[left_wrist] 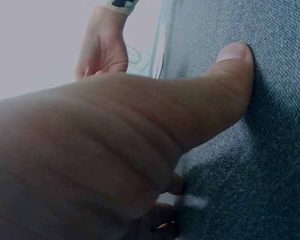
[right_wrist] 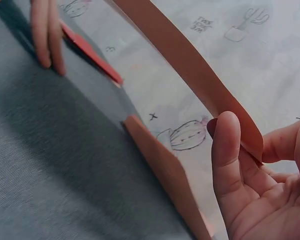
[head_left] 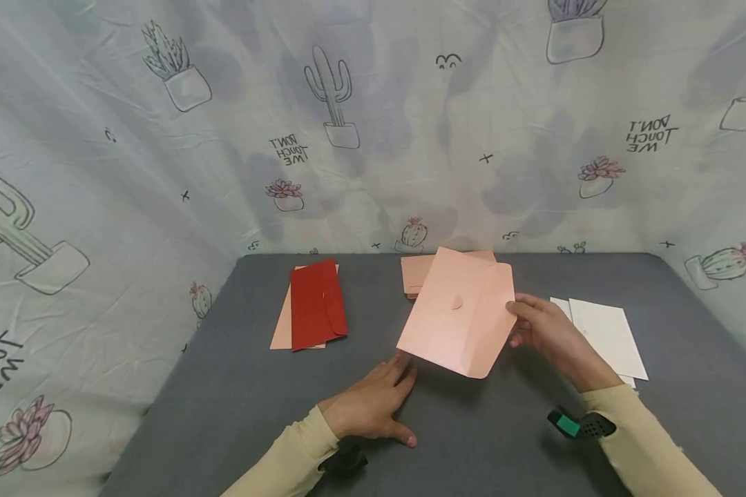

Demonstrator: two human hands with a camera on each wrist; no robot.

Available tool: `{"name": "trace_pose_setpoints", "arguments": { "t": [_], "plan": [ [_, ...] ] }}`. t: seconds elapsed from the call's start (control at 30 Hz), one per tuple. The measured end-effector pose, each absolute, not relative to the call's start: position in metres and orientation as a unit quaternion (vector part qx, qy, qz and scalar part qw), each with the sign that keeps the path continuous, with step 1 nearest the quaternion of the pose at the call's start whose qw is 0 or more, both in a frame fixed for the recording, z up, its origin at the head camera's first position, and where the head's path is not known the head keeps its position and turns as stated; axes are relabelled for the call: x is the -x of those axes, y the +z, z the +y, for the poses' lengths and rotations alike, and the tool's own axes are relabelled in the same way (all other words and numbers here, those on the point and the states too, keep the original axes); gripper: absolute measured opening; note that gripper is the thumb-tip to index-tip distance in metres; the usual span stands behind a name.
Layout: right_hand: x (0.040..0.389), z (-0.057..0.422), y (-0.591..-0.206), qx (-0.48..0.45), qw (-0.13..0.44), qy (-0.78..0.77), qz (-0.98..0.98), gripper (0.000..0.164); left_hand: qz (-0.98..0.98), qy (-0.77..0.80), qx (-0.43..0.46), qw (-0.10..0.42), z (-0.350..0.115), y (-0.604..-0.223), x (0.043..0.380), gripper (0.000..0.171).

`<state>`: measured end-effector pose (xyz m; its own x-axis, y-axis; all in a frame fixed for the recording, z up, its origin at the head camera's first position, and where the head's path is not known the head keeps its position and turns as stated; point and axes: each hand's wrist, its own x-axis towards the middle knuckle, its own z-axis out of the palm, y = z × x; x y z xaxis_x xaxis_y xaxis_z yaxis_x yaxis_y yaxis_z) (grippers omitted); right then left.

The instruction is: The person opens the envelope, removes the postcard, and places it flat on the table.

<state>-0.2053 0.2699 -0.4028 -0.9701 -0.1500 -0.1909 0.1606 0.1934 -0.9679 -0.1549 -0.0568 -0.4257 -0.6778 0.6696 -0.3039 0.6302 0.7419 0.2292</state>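
Note:
My right hand (head_left: pixel 550 335) pinches a pale pink envelope (head_left: pixel 450 314) by its right edge, thumb on the upper face. Tilted above the grey table, the envelope shows its flap side and casts a shadow below. In the right wrist view, the same envelope (right_wrist: pixel 190 70) appears edge-on between thumb and fingers. My left hand (head_left: pixel 373 400) rests palm-down on the table with fingers extended and thumb spread, its fingertips close to the envelope's lower left corner. Behind the held envelope, a pile of pink envelopes (head_left: pixel 415 269) is partly hidden.
A red envelope (head_left: pixel 316 304) lies over a peach one (head_left: pixel 281 331) on the left of the grey table (head_left: pixel 224 407). White envelopes (head_left: pixel 609 338) overlap at the right, beside my right wrist. A patterned curtain (head_left: pixel 373 138) hangs along the table's back edge.

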Motion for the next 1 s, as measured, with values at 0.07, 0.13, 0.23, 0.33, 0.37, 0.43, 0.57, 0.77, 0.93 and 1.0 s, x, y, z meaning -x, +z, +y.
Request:
{"name": "trace_pose_setpoints", "arguments": {
  "t": [0.07, 0.13, 0.23, 0.33, 0.37, 0.43, 0.57, 0.77, 0.93, 1.0],
  "plan": [
    [0.208, 0.269, -0.400, -0.001, 0.115, -0.644, 0.756, 0.053, 0.914, 0.052, -0.357, 0.186, -0.057, -0.426, 0.155, 0.108],
    [0.211, 0.268, -0.398, 0.002, 0.107, -0.652, 0.751, 0.053, 0.914, 0.051, -0.359, 0.183, -0.058, -0.426, 0.155, 0.107],
    [0.215, 0.265, -0.396, 0.005, 0.096, -0.659, 0.746, 0.055, 0.913, 0.048, -0.364, 0.178, -0.058, -0.427, 0.155, 0.106],
    [0.217, 0.261, -0.394, 0.001, 0.088, -0.664, 0.743, 0.058, 0.912, 0.050, -0.365, 0.179, -0.059, -0.427, 0.155, 0.106],
    [0.218, 0.260, -0.394, -0.002, 0.086, -0.665, 0.742, 0.059, 0.912, 0.052, -0.365, 0.181, -0.059, -0.426, 0.155, 0.106],
    [0.219, 0.257, -0.393, -0.006, 0.084, -0.669, 0.738, 0.060, 0.912, 0.056, -0.362, 0.186, -0.059, -0.426, 0.155, 0.106],
    [0.223, 0.254, -0.390, -0.011, 0.087, -0.679, 0.729, 0.058, 0.912, 0.055, -0.361, 0.188, -0.059, -0.426, 0.156, 0.105],
    [0.227, 0.252, -0.390, -0.012, 0.087, -0.695, 0.713, 0.053, 0.912, 0.054, -0.361, 0.186, -0.059, -0.428, 0.156, 0.105],
    [0.231, 0.251, -0.390, -0.011, 0.084, -0.708, 0.701, 0.048, 0.911, 0.056, -0.360, 0.192, -0.059, -0.426, 0.155, 0.105],
    [0.232, 0.250, -0.391, -0.011, 0.083, -0.711, 0.699, 0.052, 0.911, 0.056, -0.360, 0.192, -0.059, -0.426, 0.156, 0.105]
  ]
}}
